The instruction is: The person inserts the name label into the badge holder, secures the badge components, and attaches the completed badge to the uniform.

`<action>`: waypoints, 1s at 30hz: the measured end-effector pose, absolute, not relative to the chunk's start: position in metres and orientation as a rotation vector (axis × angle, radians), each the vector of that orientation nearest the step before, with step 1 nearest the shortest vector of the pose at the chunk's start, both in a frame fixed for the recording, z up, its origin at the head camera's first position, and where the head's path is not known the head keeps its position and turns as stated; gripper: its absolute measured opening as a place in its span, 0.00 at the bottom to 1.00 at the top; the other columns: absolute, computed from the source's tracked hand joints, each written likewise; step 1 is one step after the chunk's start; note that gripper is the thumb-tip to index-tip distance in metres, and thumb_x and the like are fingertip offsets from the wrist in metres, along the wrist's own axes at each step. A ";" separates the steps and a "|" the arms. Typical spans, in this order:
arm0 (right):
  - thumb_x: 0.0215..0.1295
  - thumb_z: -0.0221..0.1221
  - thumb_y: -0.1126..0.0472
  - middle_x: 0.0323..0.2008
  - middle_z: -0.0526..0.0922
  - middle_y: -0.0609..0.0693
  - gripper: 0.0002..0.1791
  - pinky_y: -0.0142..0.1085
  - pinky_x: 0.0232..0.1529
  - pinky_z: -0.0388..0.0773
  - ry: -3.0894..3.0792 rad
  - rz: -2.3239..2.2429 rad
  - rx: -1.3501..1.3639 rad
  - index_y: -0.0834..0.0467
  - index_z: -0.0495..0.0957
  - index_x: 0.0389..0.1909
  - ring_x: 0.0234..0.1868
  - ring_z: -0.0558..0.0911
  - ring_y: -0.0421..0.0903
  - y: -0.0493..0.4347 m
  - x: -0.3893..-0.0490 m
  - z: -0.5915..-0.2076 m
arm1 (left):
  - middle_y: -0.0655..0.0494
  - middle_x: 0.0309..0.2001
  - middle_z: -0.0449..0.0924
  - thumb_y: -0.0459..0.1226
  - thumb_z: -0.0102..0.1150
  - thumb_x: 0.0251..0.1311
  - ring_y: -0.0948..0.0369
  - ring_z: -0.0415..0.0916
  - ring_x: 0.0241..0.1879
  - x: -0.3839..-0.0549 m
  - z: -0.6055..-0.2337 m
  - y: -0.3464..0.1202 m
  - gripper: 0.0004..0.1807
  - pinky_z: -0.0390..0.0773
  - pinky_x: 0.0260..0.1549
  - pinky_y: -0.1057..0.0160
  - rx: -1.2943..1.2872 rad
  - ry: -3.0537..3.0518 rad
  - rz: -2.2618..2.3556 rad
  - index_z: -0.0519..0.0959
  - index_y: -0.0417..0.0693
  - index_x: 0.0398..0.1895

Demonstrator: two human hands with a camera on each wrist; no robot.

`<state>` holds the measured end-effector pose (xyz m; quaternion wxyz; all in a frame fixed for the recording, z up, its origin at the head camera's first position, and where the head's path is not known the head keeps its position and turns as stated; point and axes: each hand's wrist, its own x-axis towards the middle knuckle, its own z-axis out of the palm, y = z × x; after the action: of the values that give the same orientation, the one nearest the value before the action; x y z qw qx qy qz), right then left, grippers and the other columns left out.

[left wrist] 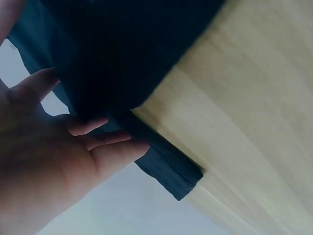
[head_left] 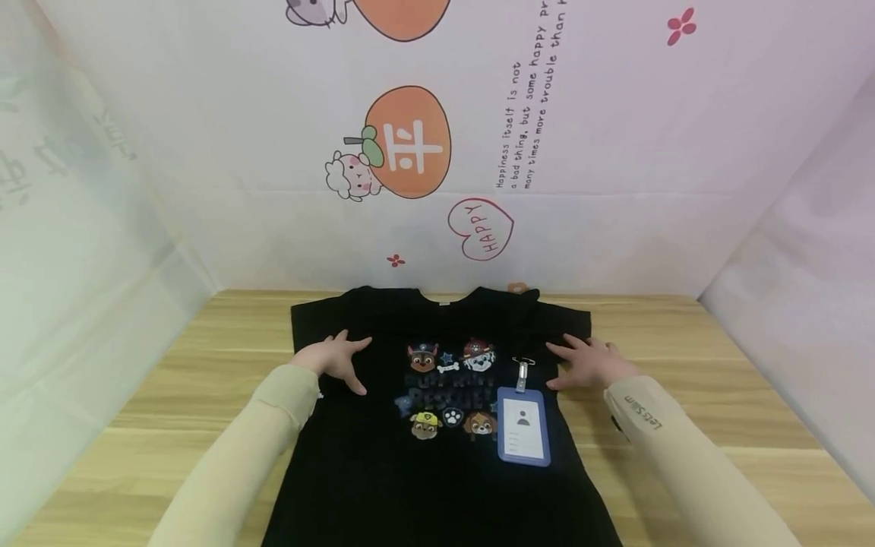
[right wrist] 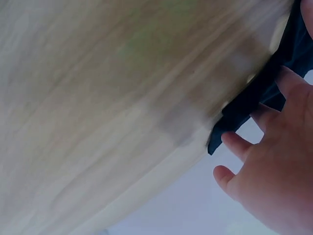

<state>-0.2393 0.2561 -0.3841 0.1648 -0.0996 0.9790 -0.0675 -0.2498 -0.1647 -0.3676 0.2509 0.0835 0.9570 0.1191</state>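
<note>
A black T-shirt [head_left: 437, 494] with a cartoon dog print lies spread on the table, neckline toward the back wall. Over its left chest side my left hand [head_left: 333, 358] hovers or rests with fingers spread, near the sleeve. My right hand [head_left: 589, 363] is at the opposite side edge, below the other sleeve, fingers spread toward the cloth. A blue-framed badge holder [head_left: 523, 427] with a metal clip [head_left: 522, 374] lies on the shirt beside the print, just inward of my right hand. In the left wrist view the fingers of my left hand [left wrist: 63, 152] are straight over the dark cloth.
The wood-grain table [head_left: 683, 342] extends to both sides of the shirt. Behind it hangs a white printed cloth [head_left: 601, 152] with oranges and lettering, and pale cloth walls [head_left: 89, 213] stand at left and right.
</note>
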 end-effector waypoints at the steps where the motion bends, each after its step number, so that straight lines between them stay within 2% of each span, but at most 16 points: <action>1: 0.54 0.61 0.36 0.71 0.51 0.68 0.47 0.70 0.64 0.42 2.779 -0.202 -0.270 0.54 0.60 0.70 0.66 0.49 0.77 0.259 -0.240 -0.384 | 0.35 0.74 0.35 0.47 0.70 0.50 0.34 0.34 0.71 -0.250 -0.368 -0.164 0.52 0.50 0.63 0.31 0.222 2.601 0.330 0.50 0.54 0.74; 7: 0.49 0.62 0.32 0.71 0.47 0.68 0.50 0.73 0.61 0.41 2.760 -0.190 -0.231 0.51 0.58 0.71 0.65 0.50 0.78 0.274 -0.240 -0.386 | 0.36 0.74 0.34 0.47 0.71 0.49 0.35 0.33 0.71 -0.254 -0.371 -0.163 0.52 0.50 0.63 0.31 0.221 2.603 0.353 0.50 0.55 0.74; 14: 0.44 0.64 0.29 0.70 0.45 0.72 0.55 0.75 0.59 0.39 2.754 -0.194 -0.153 0.50 0.57 0.71 0.64 0.48 0.80 0.281 -0.235 -0.385 | 0.36 0.74 0.36 0.47 0.71 0.49 0.36 0.34 0.72 -0.254 -0.374 -0.166 0.52 0.50 0.63 0.31 0.232 2.623 0.370 0.51 0.54 0.74; 25: 0.45 0.60 0.26 0.67 0.48 0.77 0.54 0.79 0.53 0.39 2.792 -0.156 -0.146 0.52 0.59 0.70 0.62 0.48 0.83 0.294 -0.227 -0.387 | 0.35 0.74 0.39 0.47 0.70 0.50 0.34 0.37 0.71 -0.252 -0.376 -0.168 0.49 0.51 0.63 0.32 0.260 2.636 0.387 0.54 0.52 0.73; 28: 0.45 0.58 0.25 0.66 0.50 0.76 0.54 0.79 0.53 0.41 2.813 -0.140 -0.168 0.53 0.61 0.69 0.62 0.51 0.82 0.298 -0.225 -0.389 | 0.33 0.73 0.40 0.46 0.67 0.54 0.33 0.39 0.70 -0.252 -0.376 -0.169 0.46 0.52 0.63 0.32 0.302 2.682 0.427 0.54 0.49 0.73; 30: 0.48 0.57 0.26 0.67 0.50 0.76 0.52 0.79 0.53 0.41 2.832 -0.183 -0.185 0.53 0.60 0.69 0.61 0.51 0.82 0.299 -0.225 -0.390 | 0.32 0.72 0.42 0.46 0.64 0.57 0.33 0.42 0.70 -0.251 -0.375 -0.168 0.43 0.53 0.63 0.33 0.359 2.755 0.472 0.55 0.46 0.73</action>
<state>-0.2245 0.2994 -0.3902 0.1485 -0.0642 0.9848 -0.0635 -0.2507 -0.1683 -0.3748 0.1611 0.1257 0.9648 0.1654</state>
